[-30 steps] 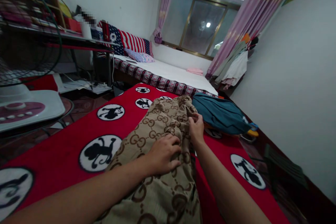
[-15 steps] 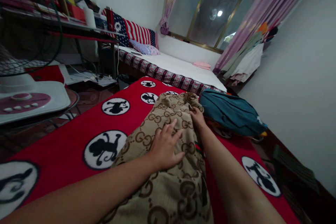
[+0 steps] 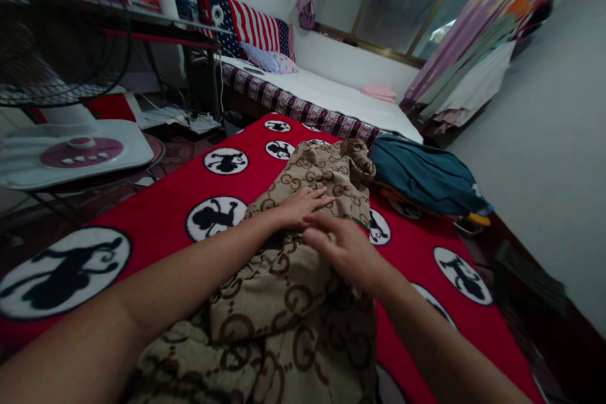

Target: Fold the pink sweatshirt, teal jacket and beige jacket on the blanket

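Observation:
A tan garment [image 3: 293,290] with a brown linked-letter print lies lengthwise on the red blanket [image 3: 265,170], its near part folded and rumpled. My left hand [image 3: 303,207] rests flat on its middle, fingers stretched out. Just right of it, my right hand [image 3: 350,252] is over the cloth, thumb and forefinger slightly apart and pointing left. Its other fingers are mostly hidden, and I see nothing held in it. Part of a green stripe shows at the garment's right edge.
A teal fabric bag or bundle [image 3: 421,177] lies right of the garment. An electric fan [image 3: 80,145] stands at left, beside a cluttered desk [image 3: 156,28]. Behind is a white-topped bed [image 3: 326,91] with a pillow [image 3: 269,58]. Clothes [image 3: 478,88] hang at right.
My right hand has let go of the garment's right edge and come back toward me, beside my left hand. My left hand has slid slightly farther up the cloth. The view has tilted down.

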`<control>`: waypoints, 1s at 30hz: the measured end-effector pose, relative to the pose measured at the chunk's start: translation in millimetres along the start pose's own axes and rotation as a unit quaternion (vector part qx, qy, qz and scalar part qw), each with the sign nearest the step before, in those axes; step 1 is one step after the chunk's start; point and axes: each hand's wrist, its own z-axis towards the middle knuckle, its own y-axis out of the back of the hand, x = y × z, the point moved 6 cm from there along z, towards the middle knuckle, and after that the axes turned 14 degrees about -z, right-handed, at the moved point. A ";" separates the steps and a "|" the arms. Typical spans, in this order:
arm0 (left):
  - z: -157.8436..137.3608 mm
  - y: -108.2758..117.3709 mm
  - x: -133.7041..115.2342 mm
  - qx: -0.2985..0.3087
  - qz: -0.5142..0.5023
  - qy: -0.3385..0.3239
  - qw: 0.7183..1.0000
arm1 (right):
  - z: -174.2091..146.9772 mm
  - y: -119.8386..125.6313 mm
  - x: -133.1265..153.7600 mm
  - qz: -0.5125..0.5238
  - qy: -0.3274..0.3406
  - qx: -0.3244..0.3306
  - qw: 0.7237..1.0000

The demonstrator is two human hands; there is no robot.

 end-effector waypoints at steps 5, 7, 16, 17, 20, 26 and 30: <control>-1.9 6.6 4.1 0.001 -0.061 -0.018 0.998 | -32.7 -7.8 31.1 0.039 0.014 -0.019 0.999; -2.2 11.4 5.4 -0.007 -0.090 -0.041 0.995 | -48.6 16.2 21.1 0.115 0.018 -0.128 0.985; -6.6 9.0 5.9 -0.037 -0.106 -0.052 0.992 | -130.0 -25.5 20.3 -0.062 0.216 -0.011 0.974; -8.6 9.4 3.5 -0.050 -0.103 -0.061 0.992 | -135.9 -35.7 22.6 -0.110 0.246 0.012 0.963; -20.2 14.4 -2.5 -0.062 -0.089 -0.098 0.989 | -151.6 -45.5 17.0 -0.231 0.288 0.028 0.929; -78.2 53.5 15.3 -0.010 0.015 -0.142 0.990 | -169.2 -16.7 -34.6 -0.345 0.183 -0.042 0.920; -127.5 80.1 25.9 0.052 0.047 -0.128 0.989 | -156.5 -15.2 -46.6 -0.358 0.175 -0.058 0.915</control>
